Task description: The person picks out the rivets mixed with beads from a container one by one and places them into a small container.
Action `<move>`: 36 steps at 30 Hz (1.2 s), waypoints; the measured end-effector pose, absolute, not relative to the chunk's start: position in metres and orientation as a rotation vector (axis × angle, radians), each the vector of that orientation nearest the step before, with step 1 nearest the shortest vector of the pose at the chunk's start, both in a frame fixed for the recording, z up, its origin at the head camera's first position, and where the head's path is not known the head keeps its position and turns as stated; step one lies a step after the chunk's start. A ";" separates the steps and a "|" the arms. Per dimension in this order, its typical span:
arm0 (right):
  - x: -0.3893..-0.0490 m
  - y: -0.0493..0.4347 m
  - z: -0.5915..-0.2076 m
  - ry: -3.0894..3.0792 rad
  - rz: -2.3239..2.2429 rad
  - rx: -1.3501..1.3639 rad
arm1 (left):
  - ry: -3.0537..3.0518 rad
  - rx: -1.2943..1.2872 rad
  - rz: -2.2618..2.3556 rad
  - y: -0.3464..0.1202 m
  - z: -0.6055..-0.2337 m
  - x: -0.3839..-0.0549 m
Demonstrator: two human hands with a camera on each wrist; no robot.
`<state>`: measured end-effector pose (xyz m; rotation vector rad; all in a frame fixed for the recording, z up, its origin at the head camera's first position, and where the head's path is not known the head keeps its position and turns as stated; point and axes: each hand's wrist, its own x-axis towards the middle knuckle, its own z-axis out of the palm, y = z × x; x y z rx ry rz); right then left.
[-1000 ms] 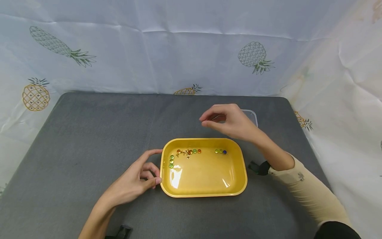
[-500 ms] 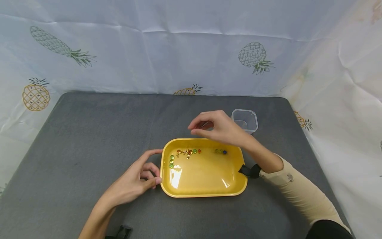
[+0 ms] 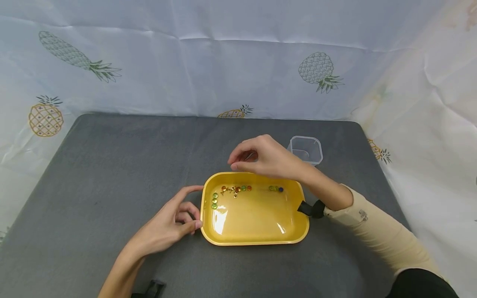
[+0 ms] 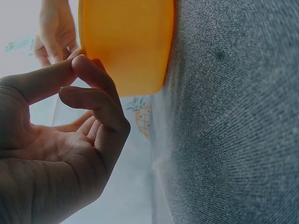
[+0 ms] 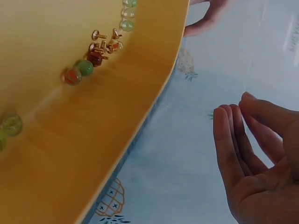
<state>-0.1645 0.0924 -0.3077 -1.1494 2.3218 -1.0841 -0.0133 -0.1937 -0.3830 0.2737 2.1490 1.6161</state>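
A yellow tray (image 3: 257, 242) holds glass marbles and small gold-coloured rivets. My left hand (image 3: 169, 225) grips its left side, index finger and thumb at the rim and the other fingers bent. Three green marbles (image 3: 215, 200) line the left wall. By the far wall lie the rivets (image 5: 98, 45), with red-orange and green marbles (image 5: 85, 67) beside them. Two yellow-green marbles (image 3: 273, 188) and a blue marble (image 3: 281, 190) sit farther right. Above the far rim hovers my right hand (image 3: 262, 157), fingers loosely bent, with nothing visible between fingertips and thumb.
Behind the right forearm stands a clear plastic box (image 3: 306, 150). The grey table (image 3: 141, 157) is backed by a white pineapple-print cloth (image 3: 238, 62). A black strap (image 3: 312, 209) hangs from the right wrist over the tray's right rim.
My right hand has moved left and toward the tray, uncovering the clear box behind it, and now lowers slightly at the far rim. The left hand and tray stay put.
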 end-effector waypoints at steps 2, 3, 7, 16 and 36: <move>-0.166 0.090 -0.304 2.311 -1.056 -1.148 | 2.147 0.275 1.617 -0.194 -0.383 -0.013; -0.166 0.089 -0.303 2.304 -1.043 -1.146 | 2.145 0.273 1.617 -0.194 -0.383 -0.013; -0.168 0.086 -0.302 2.268 -1.021 -1.136 | 2.143 0.270 1.609 -0.194 -0.383 -0.014; -0.167 0.087 -0.309 2.150 -0.968 -1.102 | 2.141 0.273 1.607 -0.194 -0.384 -0.015; -0.144 0.088 -0.355 2.112 -0.927 -0.902 | 2.147 0.264 1.609 -0.195 -0.382 -0.014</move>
